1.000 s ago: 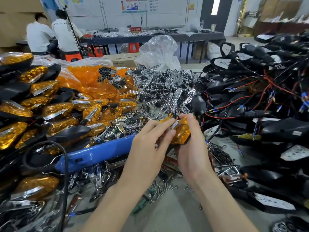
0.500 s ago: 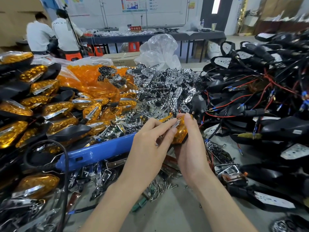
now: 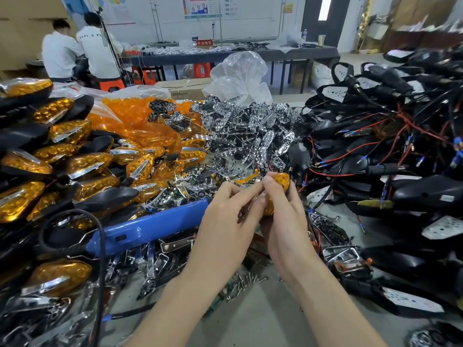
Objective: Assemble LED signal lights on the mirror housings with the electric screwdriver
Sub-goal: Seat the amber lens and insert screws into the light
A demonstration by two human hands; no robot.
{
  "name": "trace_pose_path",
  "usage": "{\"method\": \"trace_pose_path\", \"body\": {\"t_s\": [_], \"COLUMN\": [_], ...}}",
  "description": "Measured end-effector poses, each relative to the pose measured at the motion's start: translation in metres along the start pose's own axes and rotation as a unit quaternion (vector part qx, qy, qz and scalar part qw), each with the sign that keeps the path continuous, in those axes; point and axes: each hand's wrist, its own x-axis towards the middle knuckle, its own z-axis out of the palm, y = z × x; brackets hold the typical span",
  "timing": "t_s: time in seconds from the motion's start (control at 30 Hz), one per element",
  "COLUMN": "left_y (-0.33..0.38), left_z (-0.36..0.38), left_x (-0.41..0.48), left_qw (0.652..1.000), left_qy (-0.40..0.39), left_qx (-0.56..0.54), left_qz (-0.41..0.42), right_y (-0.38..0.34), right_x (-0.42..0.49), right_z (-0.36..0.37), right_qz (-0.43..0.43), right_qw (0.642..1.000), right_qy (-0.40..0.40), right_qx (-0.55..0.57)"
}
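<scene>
Both my hands meet over the middle of the bench around one amber LED signal light [image 3: 282,181]. My right hand [image 3: 285,221] grips it from below and behind, thumb on top. My left hand [image 3: 225,221] pinches at its near edge with fingertips; most of the light is hidden by my fingers. The blue electric screwdriver [image 3: 150,226] lies on the bench to the left of my left hand, its black cable [image 3: 100,246] looping down. Black mirror housings [image 3: 426,194] with red and black wires are heaped at the right.
Finished amber lights in black housings [image 3: 62,151] are stacked at the left. A bag of amber lenses [image 3: 140,121] and a heap of chrome reflectors [image 3: 253,131] lie behind. Loose screws [image 3: 243,281] lie near my wrists. Two people sit at the far left.
The amber light has turned slightly in my hands, and my fingers have closed tighter over it. The screwdriver has not moved.
</scene>
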Motion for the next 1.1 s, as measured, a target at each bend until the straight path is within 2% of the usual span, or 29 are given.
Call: {"method": "trace_pose_path", "body": {"t_s": [0.2, 0.5, 0.63, 0.73, 0.8, 0.9, 1.1], "left_y": [-0.007, -0.009, -0.012, -0.014, -0.009, -0.005, 0.001], "left_z": [-0.009, -0.017, -0.020, -0.022, -0.027, -0.029, -0.028], "left_x": [0.001, 0.006, 0.008, 0.010, 0.012, 0.013, 0.015], "left_qw": [0.997, 0.963, 0.926, 0.875, 0.845, 0.830, 0.815], "left_qy": [-0.036, -0.149, -0.189, -0.221, -0.243, -0.265, -0.257], "left_qx": [-0.057, -0.165, -0.227, -0.314, -0.365, -0.382, -0.388], "left_qz": [-0.049, -0.153, -0.236, -0.295, -0.307, -0.307, -0.346], "right_y": [-0.003, -0.003, -0.004, -0.004, -0.003, -0.002, -0.001], "right_x": [0.006, 0.006, 0.004, 0.002, 0.002, 0.002, 0.003], "right_z": [-0.007, -0.005, -0.006, -0.004, -0.004, -0.002, 0.000], "right_qz": [0.062, 0.072, 0.100, 0.115, 0.101, 0.087, 0.069], "right_qw": [0.996, 0.997, 0.994, 0.991, 0.991, 0.990, 0.989], "right_qy": [0.045, 0.030, 0.012, 0.007, 0.012, 0.012, 0.001], "right_qx": [0.055, 0.005, -0.039, -0.066, -0.086, -0.109, -0.127]}}
